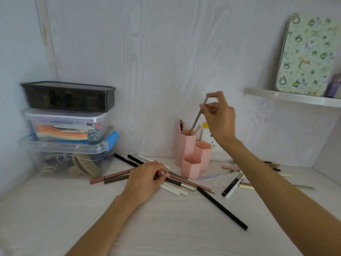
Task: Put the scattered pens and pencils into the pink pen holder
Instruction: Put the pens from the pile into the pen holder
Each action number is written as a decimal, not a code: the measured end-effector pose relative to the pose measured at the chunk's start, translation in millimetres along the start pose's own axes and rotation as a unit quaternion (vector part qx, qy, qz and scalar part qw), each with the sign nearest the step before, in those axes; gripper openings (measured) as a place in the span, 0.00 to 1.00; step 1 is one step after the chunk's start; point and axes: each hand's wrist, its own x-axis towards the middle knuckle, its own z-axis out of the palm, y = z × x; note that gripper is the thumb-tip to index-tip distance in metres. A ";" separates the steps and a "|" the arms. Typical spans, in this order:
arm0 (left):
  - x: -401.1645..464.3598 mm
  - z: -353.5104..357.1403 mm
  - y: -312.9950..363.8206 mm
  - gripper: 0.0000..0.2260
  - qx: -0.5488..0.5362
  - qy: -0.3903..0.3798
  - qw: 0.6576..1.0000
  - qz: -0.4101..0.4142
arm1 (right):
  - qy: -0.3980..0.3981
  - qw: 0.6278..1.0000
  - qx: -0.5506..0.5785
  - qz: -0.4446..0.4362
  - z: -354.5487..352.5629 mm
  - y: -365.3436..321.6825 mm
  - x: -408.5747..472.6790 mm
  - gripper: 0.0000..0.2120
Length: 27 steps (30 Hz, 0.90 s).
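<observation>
The pink pen holder (186, 145), three hexagonal tubes, stands at the back of the white desk. Its tallest tube holds several pens. My right hand (219, 115) is above it, pinching a grey pen (198, 115) whose lower end dips into that tallest tube. My left hand (145, 178) rests on a pile of pens (177, 183) left of the holder, fingers closed on a dark brown one. A long black pen (221, 207) lies in front. More pens (232, 183) are scattered to the right, partly hidden by my right forearm.
Three stacked plastic boxes (68, 126) stand at the back left, the top one dark. A shelf (293, 97) at the upper right carries a green patterned tin (310, 56). A wood-grain wall closes the back; a side panel stands at the right.
</observation>
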 end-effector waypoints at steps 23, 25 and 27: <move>6.5 1.2 -2.9 0.10 0.003 -0.077 0.995 0.057 | -0.378 0.918 -0.062 0.098 -48.8 52.0 -116.3 0.02; 11.2 1.2 -1.3 0.10 0.006 -0.075 0.996 0.057 | -0.409 0.903 -0.053 0.118 -51.4 60.3 -118.6 0.06; 18.6 0.5 -0.1 0.11 0.022 -0.077 0.995 0.062 | -0.425 0.895 -0.038 0.127 -50.9 64.7 -116.4 0.07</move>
